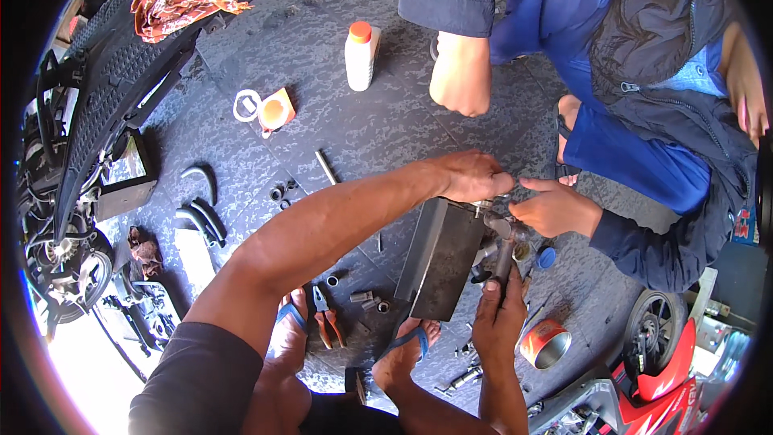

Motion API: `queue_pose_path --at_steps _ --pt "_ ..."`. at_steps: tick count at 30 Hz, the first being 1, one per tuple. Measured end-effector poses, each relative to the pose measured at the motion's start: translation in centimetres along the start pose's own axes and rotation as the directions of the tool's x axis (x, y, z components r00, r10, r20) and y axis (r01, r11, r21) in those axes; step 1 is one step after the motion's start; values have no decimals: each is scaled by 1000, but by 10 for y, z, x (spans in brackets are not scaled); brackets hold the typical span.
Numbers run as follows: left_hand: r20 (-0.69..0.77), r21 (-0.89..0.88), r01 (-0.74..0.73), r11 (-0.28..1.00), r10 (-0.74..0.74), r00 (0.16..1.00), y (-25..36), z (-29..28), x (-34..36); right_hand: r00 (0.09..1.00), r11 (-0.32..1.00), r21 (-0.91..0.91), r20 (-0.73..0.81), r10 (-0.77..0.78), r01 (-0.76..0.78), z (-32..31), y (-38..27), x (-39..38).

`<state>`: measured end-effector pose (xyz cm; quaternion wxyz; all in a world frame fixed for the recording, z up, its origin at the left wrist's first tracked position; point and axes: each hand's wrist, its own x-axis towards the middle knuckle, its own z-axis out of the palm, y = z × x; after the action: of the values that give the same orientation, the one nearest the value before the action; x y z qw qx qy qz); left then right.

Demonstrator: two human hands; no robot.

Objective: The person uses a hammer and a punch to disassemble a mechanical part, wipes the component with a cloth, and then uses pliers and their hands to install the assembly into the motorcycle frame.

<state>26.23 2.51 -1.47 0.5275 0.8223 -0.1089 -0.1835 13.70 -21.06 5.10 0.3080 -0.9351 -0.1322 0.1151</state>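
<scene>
My right hand (495, 314) is wrapped round the handle of a hammer (505, 258), its metal head beside the top end of a dark rectangular metal block (448, 262). Over that same end, my left hand (471, 177) is closed, its fingertips by a small shiny metal piece (484, 206); what they grip is mostly hidden. From the right, a co-worker's hand (557, 208) reaches in close to the hammer head and my left fingertips. The co-worker's other hand (463, 76) is a loose fist farther off.
Pliers (326, 318) with orange handles and metal sleeves (364, 297) lie by my feet. An open can (547, 345) and blue cap (547, 258) are at right. A white bottle (361, 56) stands farther back. Black hoses (201, 217) lie left, near motorcycle parts (68, 266).
</scene>
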Motion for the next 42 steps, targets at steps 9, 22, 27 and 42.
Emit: queue_pose_path --at_steps 9,22,27,42 --pt "74 -48 51 998 -47 996 6 -8 0 996 999 -30 82 38 -36 -8 -17 7" --pt "69 60 -30 998 25 997 13 -6 -8 999 999 -13 0 -35 35 3 3 0" --pt "77 12 -37 999 36 996 -1 -2 -8 966 959 150 131 223 -241 -13 -35 2" --pt "55 51 -78 996 75 996 10 -6 -11 998 999 -36 50 -27 29 -3 -12 1"
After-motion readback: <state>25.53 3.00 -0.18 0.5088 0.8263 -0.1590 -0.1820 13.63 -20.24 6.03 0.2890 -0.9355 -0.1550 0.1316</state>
